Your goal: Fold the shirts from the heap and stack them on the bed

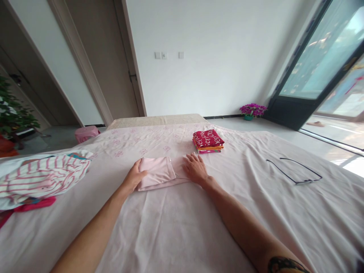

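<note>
A pale pink garment (157, 171), partly folded into a rectangle, lies on the light pink bedsheet (170, 223). My left hand (135, 175) grips its left edge, thumb on top and the other fingers mostly hidden behind the cloth. On the garment's flatter right end rests my right hand (195, 168), palm down with its fingers stretched out. Just beyond that hand sits a neat stack of folded clothes (208, 141), dark red with white lettering on top and orange and pink layers below. The garment's exact kind cannot be made out.
Rumpled striped clothes (45, 176) are heaped at the left, with a red cloth (35, 204) under them. Eyeglasses (298, 174) lie unfolded on the right. Past the bed stand a pink stool (87, 134) and a pot of purple flowers (252, 110).
</note>
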